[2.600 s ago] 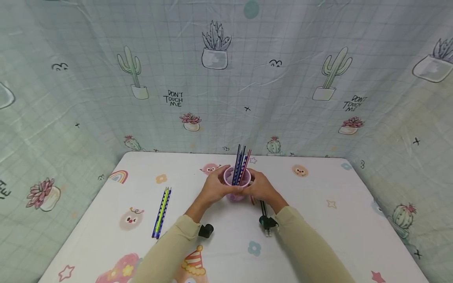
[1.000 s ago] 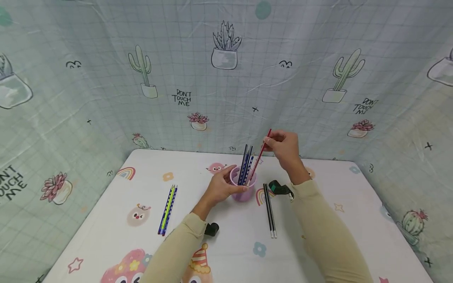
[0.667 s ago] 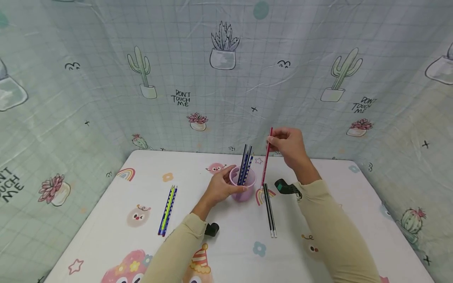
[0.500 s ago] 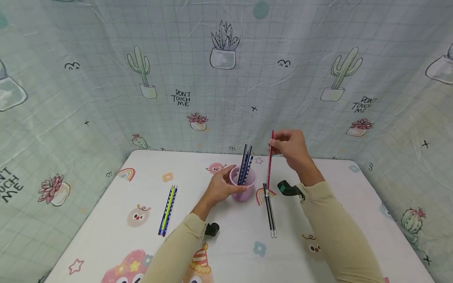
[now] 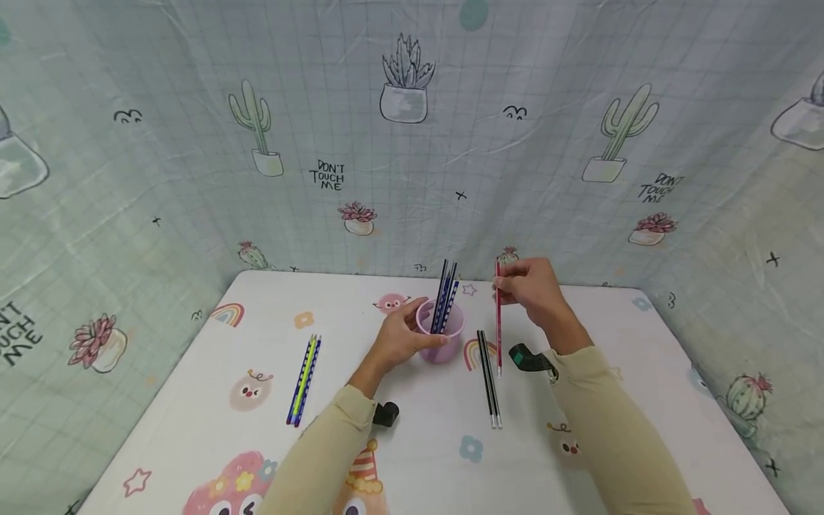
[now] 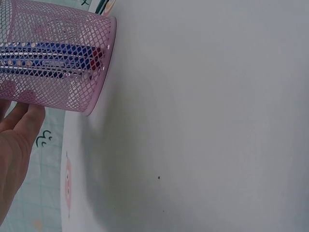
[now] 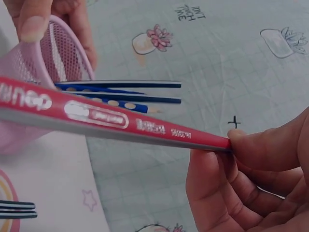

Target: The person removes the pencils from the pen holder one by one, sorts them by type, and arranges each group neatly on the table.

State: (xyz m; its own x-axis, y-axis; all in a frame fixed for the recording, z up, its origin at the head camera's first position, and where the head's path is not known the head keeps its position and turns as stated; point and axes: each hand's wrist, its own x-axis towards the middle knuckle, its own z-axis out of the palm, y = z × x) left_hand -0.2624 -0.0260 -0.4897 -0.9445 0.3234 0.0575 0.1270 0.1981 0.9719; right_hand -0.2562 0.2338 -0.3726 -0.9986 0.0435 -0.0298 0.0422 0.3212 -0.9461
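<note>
My left hand [image 5: 400, 337] grips a pink mesh pencil cup [image 5: 440, 352], its thumb across the near rim. Several dark and blue dotted pencils [image 5: 444, 300] stand in the cup. In the left wrist view, the mesh wall [image 6: 53, 92] shows the blue pencils inside. My right hand [image 5: 533, 292] pinches a red pencil [image 5: 498, 329] near its top end between thumb and fingers. That pencil hangs upright, its white-tipped end low, just right of two black pencils [image 5: 488, 379]. Whether the lower end touches the table cannot be told.
To the left lie a few pencils side by side, blue dotted ones with a yellow-green one [image 5: 304, 380] between them. A white table [image 5: 425, 465] with printed cartoons bears everything. A patterned cloth [image 5: 412, 164] rises behind it. Black wrist cameras [image 5: 529, 357] jut from the sleeves.
Both hands were on the cup at first. The right hand then drew the red pencil out, moved it rightward past the black pencils, and lowered it. The left hand stays on the cup.
</note>
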